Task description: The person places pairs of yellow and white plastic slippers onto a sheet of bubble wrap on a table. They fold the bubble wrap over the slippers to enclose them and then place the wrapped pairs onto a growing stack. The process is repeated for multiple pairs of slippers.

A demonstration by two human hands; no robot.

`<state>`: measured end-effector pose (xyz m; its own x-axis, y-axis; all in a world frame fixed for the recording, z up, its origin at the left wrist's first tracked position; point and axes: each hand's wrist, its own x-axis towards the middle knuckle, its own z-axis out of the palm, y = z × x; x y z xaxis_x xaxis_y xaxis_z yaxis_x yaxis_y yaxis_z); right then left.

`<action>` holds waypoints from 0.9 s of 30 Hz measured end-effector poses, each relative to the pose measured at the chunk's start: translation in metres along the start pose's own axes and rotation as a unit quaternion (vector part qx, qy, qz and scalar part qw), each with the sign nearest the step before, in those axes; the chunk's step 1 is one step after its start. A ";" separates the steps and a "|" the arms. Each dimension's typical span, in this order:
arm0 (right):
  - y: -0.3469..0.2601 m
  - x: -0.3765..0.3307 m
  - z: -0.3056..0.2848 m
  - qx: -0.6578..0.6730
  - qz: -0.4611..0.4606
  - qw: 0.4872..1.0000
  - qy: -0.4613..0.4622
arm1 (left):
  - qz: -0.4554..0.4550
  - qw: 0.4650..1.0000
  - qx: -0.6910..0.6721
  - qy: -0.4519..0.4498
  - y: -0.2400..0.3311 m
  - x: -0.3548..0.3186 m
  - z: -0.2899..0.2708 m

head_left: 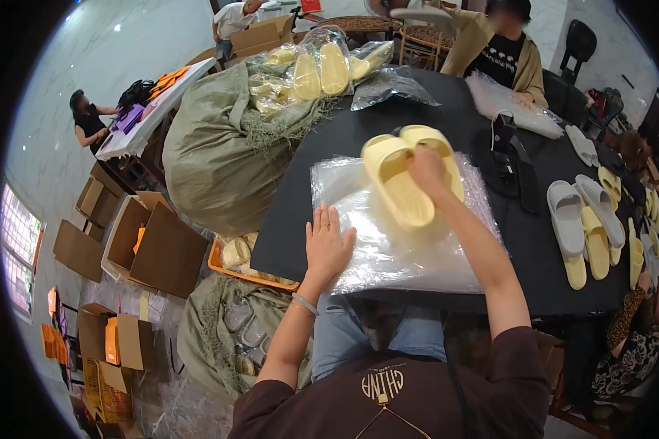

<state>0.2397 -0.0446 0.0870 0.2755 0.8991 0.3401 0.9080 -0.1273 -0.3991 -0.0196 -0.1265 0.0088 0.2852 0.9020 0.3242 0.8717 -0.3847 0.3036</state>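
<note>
A pale yellow pair of slippers (408, 201) is in my right hand (427, 172), whose fingers reach in at the straps. The pair is over a stack of clear plastic bags (366, 256) at the front of the black table (293, 197). My left hand (327, 245) lies flat on the left part of the stack, fingers stretched out and holding nothing. Part of the right slipper is hidden behind my right hand and forearm.
A green woven sack (212, 146) with bagged yellow slippers (321, 69) stands at the table's left edge. Grey slippers (566, 216) and yellow ones line the right side, near a black tape dispenser (505, 161). Across the table, a person (501, 51) handles plastic bags. Cardboard boxes (165, 249) stand at left.
</note>
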 end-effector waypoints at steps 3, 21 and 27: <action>-0.058 -0.075 -0.015 0.096 -0.101 0.988 -0.069 | -0.002 0.999 0.031 0.008 -0.010 -0.003 0.005; 0.101 -0.120 -0.042 -0.128 -0.057 0.987 0.078 | -0.007 1.000 -0.003 -0.024 0.001 0.000 -0.002; 0.088 -0.114 -0.103 -0.057 -0.070 0.981 0.170 | -0.008 0.999 0.014 -0.030 0.002 0.002 -0.002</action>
<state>0.3211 -0.2019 0.1009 0.2182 0.7216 0.6571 0.9684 -0.0768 -0.2372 -0.0185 -0.1260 0.0112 0.2939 0.9183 0.2653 0.8867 -0.3656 0.2831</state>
